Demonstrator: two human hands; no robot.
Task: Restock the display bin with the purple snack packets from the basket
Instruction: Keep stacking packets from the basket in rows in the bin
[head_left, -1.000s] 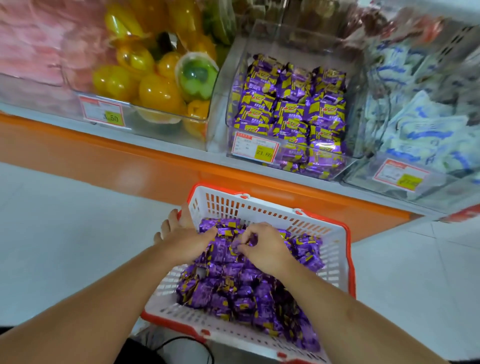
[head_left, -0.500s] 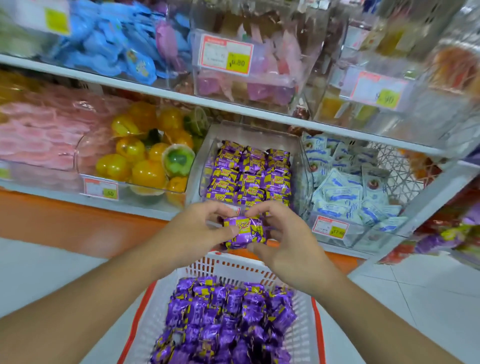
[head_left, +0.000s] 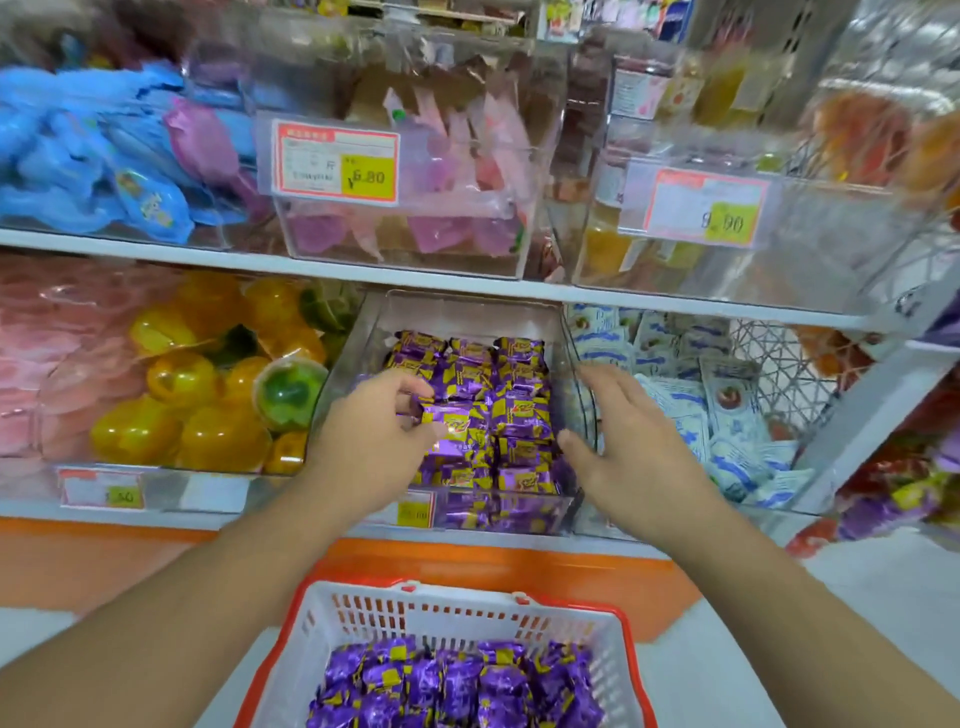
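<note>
Both hands now reaching into display bin (head_left: 363, 332), up from basket (head_left: 613, 654); left hand (head_left: 371, 441) pinching purple snack packet (head_left: 452, 423), right hand (head_left: 631, 447) spread wide, holding nothing

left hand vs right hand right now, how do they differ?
The left hand has curled fingers pinching a purple packet; the right hand is open and holds nothing. The left hand is over the packets; the right hand is at the display bin's right wall. Both reach into that bin.
</note>
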